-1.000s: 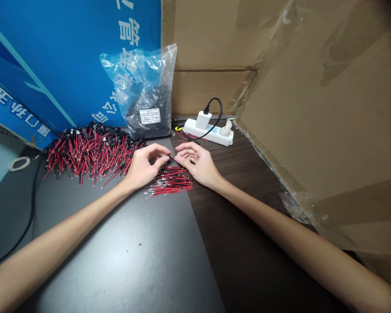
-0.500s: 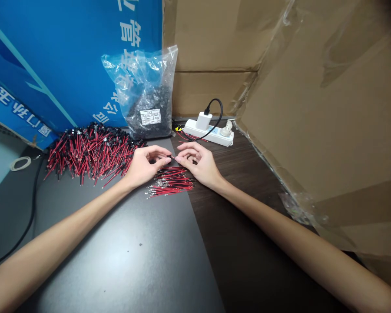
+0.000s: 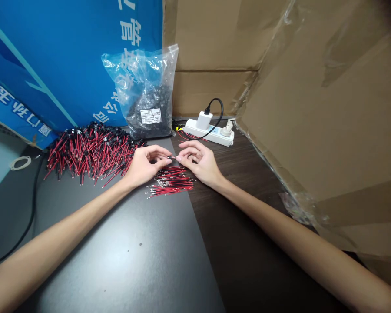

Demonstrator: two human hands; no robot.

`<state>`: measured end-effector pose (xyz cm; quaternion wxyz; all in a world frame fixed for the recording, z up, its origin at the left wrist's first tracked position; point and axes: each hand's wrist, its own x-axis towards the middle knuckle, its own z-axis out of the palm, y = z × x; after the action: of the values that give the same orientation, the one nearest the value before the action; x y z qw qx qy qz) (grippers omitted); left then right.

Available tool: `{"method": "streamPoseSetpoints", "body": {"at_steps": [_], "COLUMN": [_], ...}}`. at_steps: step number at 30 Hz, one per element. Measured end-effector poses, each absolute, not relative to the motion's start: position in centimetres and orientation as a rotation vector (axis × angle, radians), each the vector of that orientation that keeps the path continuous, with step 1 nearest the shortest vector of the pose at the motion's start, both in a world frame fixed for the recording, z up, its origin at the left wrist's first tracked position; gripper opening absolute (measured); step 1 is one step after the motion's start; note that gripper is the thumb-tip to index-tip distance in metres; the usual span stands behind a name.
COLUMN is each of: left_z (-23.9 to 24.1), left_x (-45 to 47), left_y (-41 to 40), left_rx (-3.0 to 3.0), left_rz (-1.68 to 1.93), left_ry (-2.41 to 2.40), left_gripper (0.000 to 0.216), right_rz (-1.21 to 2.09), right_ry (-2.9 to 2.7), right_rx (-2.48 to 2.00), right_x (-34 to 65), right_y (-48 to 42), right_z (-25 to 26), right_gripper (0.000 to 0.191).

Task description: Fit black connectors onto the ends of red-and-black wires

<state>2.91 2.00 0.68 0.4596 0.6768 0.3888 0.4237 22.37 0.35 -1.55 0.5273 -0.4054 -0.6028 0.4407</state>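
Observation:
My left hand (image 3: pixel 147 165) pinches a small black connector housing (image 3: pixel 170 157) between thumb and fingertips. Facing it, my right hand (image 3: pixel 200 161) is closed in a pinch on a short thin wire (image 3: pixel 174 158) that meets the housing's right end. How far the wire sits inside cannot be made out. Just below both hands lies a flat bundle of short red and black wires (image 3: pixel 171 181) with small metal ends. To the left of my left hand is a big heap of red and black wires with black connectors (image 3: pixel 91 152).
A clear plastic bag of small black parts (image 3: pixel 151 104) stands behind the hands. Right of it are a white power strip (image 3: pixel 211 131) and a plugged-in white charger (image 3: pixel 203 120). Cardboard walls (image 3: pixel 313 108) and a blue printed board (image 3: pixel 68 52) enclose the table. A black cable (image 3: pixel 34 204) runs down the left.
Both hands stay almost in place. My right hand has shifted very slightly, and a little more of the wire and housing shows between the fingertips.

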Motion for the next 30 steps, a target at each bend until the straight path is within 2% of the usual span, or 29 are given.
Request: {"method": "streamPoseSetpoints", "body": {"at_steps": [18,30], "left_z": [0.82,1.05], "left_x": [2.90,2.99], "left_y": [1.79,1.57], "left_rx": [1.751,1.877], "left_rz": [1.011,0.978], "left_ry": [1.003,1.043], "left_gripper": [0.021,0.019], "right_rz": [1.141,1.148], "right_ry": [-1.388,-1.426], "right_rx": [-1.001,-1.006], "right_x": [22.49,22.42], "right_y": [0.53,0.46], "right_z": [-1.60,-1.54], "right_gripper": [0.054,0.052]}}
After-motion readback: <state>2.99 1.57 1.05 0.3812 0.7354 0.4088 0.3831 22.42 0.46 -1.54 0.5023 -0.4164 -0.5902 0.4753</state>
